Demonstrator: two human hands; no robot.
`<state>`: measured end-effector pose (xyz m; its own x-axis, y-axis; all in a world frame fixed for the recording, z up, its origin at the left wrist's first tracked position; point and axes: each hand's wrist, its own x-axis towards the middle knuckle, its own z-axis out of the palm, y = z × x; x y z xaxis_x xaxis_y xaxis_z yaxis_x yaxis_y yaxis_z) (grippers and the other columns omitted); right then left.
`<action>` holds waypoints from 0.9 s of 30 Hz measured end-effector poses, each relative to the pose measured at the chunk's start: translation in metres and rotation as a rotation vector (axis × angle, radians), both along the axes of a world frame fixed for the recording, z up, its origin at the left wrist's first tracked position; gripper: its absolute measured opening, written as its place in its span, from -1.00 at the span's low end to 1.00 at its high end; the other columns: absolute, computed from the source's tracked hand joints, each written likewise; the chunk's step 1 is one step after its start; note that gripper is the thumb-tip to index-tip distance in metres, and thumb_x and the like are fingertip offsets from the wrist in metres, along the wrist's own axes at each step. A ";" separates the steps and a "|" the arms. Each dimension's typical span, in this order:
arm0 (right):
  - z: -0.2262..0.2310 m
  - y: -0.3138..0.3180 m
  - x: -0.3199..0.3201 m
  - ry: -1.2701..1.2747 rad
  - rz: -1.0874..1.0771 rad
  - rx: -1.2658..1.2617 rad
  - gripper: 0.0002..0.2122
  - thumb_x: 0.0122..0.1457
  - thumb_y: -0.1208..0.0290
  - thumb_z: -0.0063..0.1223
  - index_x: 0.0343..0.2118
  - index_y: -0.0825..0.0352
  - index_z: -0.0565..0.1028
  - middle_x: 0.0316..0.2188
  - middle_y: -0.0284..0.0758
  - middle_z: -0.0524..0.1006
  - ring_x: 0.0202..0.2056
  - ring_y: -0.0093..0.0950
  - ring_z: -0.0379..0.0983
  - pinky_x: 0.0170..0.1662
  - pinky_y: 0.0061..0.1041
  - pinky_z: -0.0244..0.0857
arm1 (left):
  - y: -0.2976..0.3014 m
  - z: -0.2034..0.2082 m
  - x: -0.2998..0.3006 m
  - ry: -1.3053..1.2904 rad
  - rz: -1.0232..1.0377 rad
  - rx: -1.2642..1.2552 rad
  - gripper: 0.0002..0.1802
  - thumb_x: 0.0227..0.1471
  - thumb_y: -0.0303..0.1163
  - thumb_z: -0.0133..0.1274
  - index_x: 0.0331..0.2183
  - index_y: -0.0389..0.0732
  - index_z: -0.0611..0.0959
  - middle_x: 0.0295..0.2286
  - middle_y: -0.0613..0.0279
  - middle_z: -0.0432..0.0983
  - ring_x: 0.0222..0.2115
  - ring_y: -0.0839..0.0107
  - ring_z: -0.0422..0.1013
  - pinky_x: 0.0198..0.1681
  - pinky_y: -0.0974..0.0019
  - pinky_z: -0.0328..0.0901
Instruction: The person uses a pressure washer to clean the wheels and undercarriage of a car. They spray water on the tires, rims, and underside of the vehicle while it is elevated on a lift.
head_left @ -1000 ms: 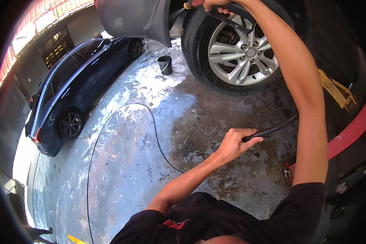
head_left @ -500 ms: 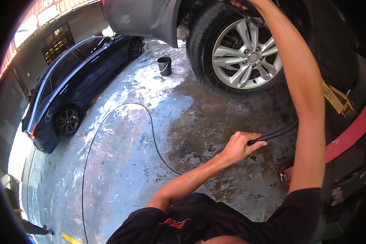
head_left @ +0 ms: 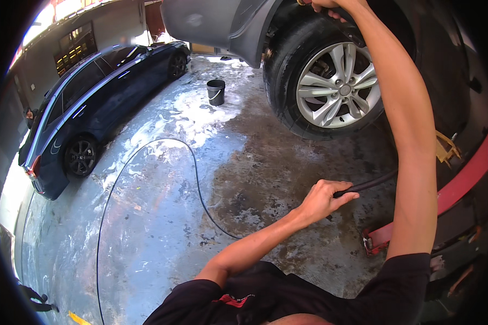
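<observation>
My left hand [head_left: 326, 198] is closed around a black hose [head_left: 371, 183], which runs to the right behind my other forearm. At the top of the view my right hand [head_left: 333, 7] is raised beside the wheel arch of a dark grey vehicle. Its fingers are wrapped round a dark tool that looks like a spray gun [head_left: 354, 33], with a small brass-coloured bit showing at the upper edge. Below that hand is the vehicle's wheel [head_left: 344, 90], with silver spokes and a black tyre.
Thin hose [head_left: 192, 154] loops over the wet, foamy floor [head_left: 152, 216]. A black bucket [head_left: 216, 92] stands near a dark blue car [head_left: 100, 103] at left. On the right are a red lift arm [head_left: 461, 187] and a yellow metal bracket [head_left: 445, 149]. A person [head_left: 35, 298] is at lower left.
The wheel and grey vehicle now sit slightly farther right and lower in view, while the blue car has shifted left. My right hand shows a little more. My left hand still grips the hose.
</observation>
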<state>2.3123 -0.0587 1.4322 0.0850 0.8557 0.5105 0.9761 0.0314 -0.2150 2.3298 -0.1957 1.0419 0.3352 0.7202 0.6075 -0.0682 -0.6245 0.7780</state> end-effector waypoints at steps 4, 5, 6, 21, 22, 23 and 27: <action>-0.003 0.015 -0.018 -0.059 -0.012 -0.015 -0.84 -0.09 0.34 0.33 -0.54 0.34 0.64 -0.58 -0.28 0.62 -0.57 -0.40 0.55 -0.48 -0.37 0.43 | -0.008 0.001 -0.017 -0.042 0.022 0.080 -0.48 0.11 -0.14 0.30 -0.14 -0.47 0.71 -0.19 -0.21 0.66 -0.26 0.08 0.65 -0.23 0.18 0.51; -0.004 0.013 -0.022 -0.061 -0.016 -0.018 -0.84 -0.09 0.35 0.33 -0.54 0.34 0.65 -0.58 -0.29 0.62 -0.57 -0.40 0.55 -0.48 -0.37 0.43 | -0.009 0.002 -0.023 -0.049 0.021 0.086 -0.49 0.11 -0.15 0.30 -0.14 -0.47 0.71 -0.20 -0.20 0.66 -0.29 0.10 0.66 -0.26 0.20 0.51; -0.005 0.011 -0.026 -0.057 -0.016 -0.021 -0.84 -0.09 0.35 0.33 -0.54 0.34 0.65 -0.58 -0.29 0.62 -0.57 -0.40 0.55 -0.48 -0.37 0.43 | -0.011 0.001 -0.029 -0.049 0.016 0.084 -0.51 0.11 -0.16 0.30 -0.15 -0.46 0.71 -0.23 -0.17 0.68 -0.34 0.14 0.65 -0.29 0.21 0.50; 0.011 0.002 -0.027 -0.013 -0.141 0.056 -0.86 -0.04 0.39 0.30 -0.49 0.37 0.65 -0.57 -0.23 0.62 -0.56 -0.36 0.57 -0.48 -0.32 0.46 | -0.014 -0.007 -0.050 -0.111 -0.034 0.115 -0.55 0.13 -0.17 0.28 -0.17 -0.42 0.73 -0.35 -0.07 0.70 -0.49 0.30 0.58 -0.39 0.23 0.43; 0.014 0.002 -0.024 -0.019 -0.146 0.067 -0.86 -0.04 0.39 0.31 -0.49 0.37 0.65 -0.56 -0.23 0.62 -0.56 -0.36 0.57 -0.48 -0.32 0.47 | -0.015 -0.006 -0.050 -0.114 -0.042 0.113 -0.55 0.13 -0.17 0.28 -0.17 -0.42 0.73 -0.35 -0.08 0.70 -0.49 0.29 0.59 -0.38 0.23 0.44; 0.016 0.001 -0.022 -0.026 -0.150 0.079 -0.85 -0.04 0.38 0.31 -0.49 0.37 0.65 -0.56 -0.23 0.63 -0.56 -0.36 0.58 -0.47 -0.32 0.47 | -0.015 -0.004 -0.050 -0.117 -0.050 0.110 -0.54 0.13 -0.17 0.29 -0.16 -0.42 0.73 -0.34 -0.09 0.70 -0.48 0.29 0.59 -0.37 0.23 0.44; 0.020 -0.003 -0.008 0.001 -0.183 0.139 -0.83 -0.02 0.36 0.32 -0.48 0.39 0.66 -0.56 -0.23 0.63 -0.57 -0.35 0.58 -0.47 -0.33 0.47 | -0.017 0.002 -0.056 -0.065 -0.117 0.030 -0.55 0.13 -0.17 0.28 -0.16 -0.43 0.73 -0.37 -0.07 0.70 -0.51 0.34 0.56 -0.40 0.27 0.41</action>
<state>2.3041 -0.0619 1.4517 0.2327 0.7473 0.6224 0.9681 -0.1169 -0.2215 2.2736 -0.2127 1.0440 0.3746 0.6596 0.6516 -0.1917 -0.6325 0.7505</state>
